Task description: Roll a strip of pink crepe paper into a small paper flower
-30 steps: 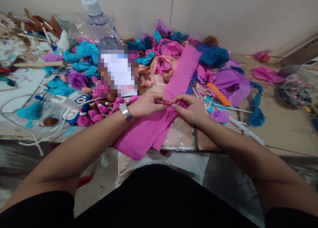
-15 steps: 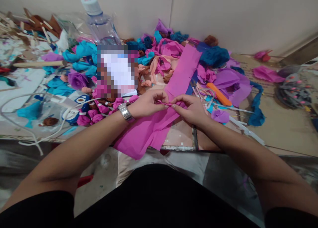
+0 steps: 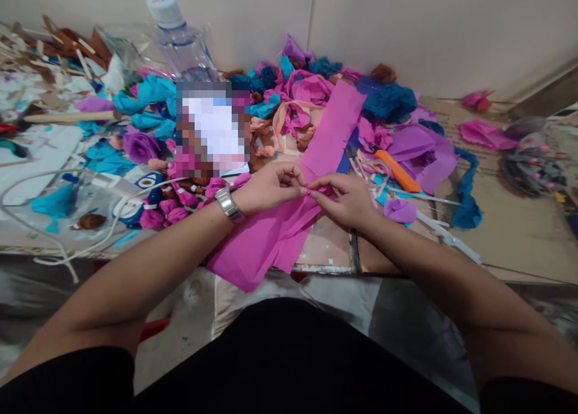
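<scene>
Left hand [image 3: 273,188] and right hand [image 3: 347,202], fingertips nearly closed and almost meeting, pinch pink paper [image 3: 280,233]; light, even pressure should avoid tearing it between them

The pink strip [image 3: 334,128] looks like matt, creased paper; left of it, a bottle [image 3: 188,54] is glossy, clear plastic and a watch [image 3: 229,204] shiny metal; right of it, an orange handle [image 3: 397,170] looks smooth plastic

The left forearm [image 3: 180,254] and the right forearm [image 3: 406,248] are angled forward and inward, and the left hand [image 3: 268,189] and the right hand [image 3: 350,198] are held close together, with thumbs [image 3: 325,201] and forefingers [image 3: 332,179] pinched
</scene>
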`<action>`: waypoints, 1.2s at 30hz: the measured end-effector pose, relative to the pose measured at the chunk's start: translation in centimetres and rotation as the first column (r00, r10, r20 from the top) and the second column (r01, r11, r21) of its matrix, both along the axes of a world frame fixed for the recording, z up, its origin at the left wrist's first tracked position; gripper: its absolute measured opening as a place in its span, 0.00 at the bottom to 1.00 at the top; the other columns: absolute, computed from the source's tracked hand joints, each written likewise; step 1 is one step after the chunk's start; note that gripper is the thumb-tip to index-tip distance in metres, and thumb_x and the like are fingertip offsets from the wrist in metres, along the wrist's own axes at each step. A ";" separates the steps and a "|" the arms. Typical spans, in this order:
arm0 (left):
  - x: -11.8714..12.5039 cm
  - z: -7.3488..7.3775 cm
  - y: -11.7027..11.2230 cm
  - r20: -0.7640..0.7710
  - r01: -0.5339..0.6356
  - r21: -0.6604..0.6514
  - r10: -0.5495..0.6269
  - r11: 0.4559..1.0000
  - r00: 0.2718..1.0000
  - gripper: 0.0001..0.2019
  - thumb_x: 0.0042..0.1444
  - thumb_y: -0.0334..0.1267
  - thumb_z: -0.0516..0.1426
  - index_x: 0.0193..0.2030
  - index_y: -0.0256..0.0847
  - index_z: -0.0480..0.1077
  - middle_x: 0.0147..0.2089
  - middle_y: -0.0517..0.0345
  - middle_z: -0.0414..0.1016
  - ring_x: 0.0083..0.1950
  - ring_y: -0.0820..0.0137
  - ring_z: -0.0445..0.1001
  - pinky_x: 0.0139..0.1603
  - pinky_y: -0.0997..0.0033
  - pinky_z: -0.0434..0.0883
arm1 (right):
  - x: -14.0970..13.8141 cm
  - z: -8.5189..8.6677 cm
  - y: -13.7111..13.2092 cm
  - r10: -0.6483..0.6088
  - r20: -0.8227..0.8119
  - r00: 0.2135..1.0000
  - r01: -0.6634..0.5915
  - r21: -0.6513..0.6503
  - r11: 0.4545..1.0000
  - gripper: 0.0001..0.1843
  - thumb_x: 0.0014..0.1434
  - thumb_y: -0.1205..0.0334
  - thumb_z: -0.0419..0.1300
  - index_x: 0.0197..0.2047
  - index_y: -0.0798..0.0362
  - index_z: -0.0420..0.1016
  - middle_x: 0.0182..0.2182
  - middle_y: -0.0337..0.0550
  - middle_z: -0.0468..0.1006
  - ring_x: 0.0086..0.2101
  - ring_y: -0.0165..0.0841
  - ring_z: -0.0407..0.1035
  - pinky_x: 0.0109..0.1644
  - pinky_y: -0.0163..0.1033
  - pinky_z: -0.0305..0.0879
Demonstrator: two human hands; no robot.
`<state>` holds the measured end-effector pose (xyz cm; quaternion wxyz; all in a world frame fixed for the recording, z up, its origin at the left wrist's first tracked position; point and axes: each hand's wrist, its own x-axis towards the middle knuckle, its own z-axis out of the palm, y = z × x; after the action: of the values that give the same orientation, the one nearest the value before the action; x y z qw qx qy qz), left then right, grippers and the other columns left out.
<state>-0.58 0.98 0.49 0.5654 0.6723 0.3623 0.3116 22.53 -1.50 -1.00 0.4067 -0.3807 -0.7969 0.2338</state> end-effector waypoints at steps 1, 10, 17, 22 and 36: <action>0.0 0.0 0.0 0.005 0.000 0.001 0.000 1.000 1.000 0.13 0.54 0.41 0.71 0.38 0.36 0.75 0.34 0.57 0.80 0.35 0.73 0.77 0.41 0.72 0.72 | 0.1 0.0 0.0 0.005 0.020 1.000 -0.005 0.025 1.000 0.05 0.66 0.60 0.69 0.43 0.50 0.86 0.38 0.42 0.89 0.33 0.31 0.80 0.38 0.35 0.74; -0.1 -0.2 0.0 0.007 0.006 0.056 -0.007 0.998 1.000 0.11 0.57 0.39 0.69 0.39 0.36 0.74 0.34 0.57 0.79 0.35 0.74 0.76 0.40 0.73 0.72 | 0.4 0.1 0.2 0.035 0.091 0.995 -0.045 0.112 0.993 0.04 0.66 0.63 0.69 0.44 0.49 0.86 0.38 0.41 0.89 0.35 0.33 0.81 0.40 0.36 0.75; 0.1 0.3 -0.4 -0.028 0.009 0.149 -0.005 0.989 1.000 0.10 0.59 0.40 0.68 0.39 0.37 0.74 0.34 0.58 0.76 0.35 0.74 0.73 0.40 0.73 0.71 | 0.4 0.2 0.1 0.027 0.086 0.996 -0.034 0.076 0.997 0.03 0.67 0.63 0.67 0.43 0.49 0.84 0.38 0.41 0.88 0.35 0.33 0.81 0.41 0.37 0.75; 0.1 0.4 -0.5 -0.044 0.015 0.146 -0.009 0.989 0.999 0.11 0.60 0.42 0.68 0.40 0.37 0.74 0.34 0.57 0.77 0.35 0.73 0.74 0.39 0.72 0.71 | 0.4 0.1 0.1 0.031 0.095 0.995 -0.036 0.049 0.998 0.04 0.67 0.61 0.67 0.44 0.48 0.84 0.39 0.42 0.88 0.37 0.34 0.80 0.42 0.38 0.75; 0.1 0.5 -0.5 -0.057 0.016 0.117 -0.009 0.993 0.998 0.10 0.58 0.40 0.68 0.39 0.37 0.74 0.32 0.59 0.76 0.32 0.75 0.71 0.37 0.74 0.69 | 0.4 0.0 0.2 0.053 0.111 0.992 -0.058 0.043 0.997 0.05 0.68 0.60 0.67 0.44 0.49 0.85 0.39 0.42 0.88 0.37 0.34 0.81 0.42 0.39 0.74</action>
<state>-0.45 0.52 1.02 0.5165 0.7150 0.3550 0.3098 22.95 -1.25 -0.95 0.3641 -0.3612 -0.8335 0.2055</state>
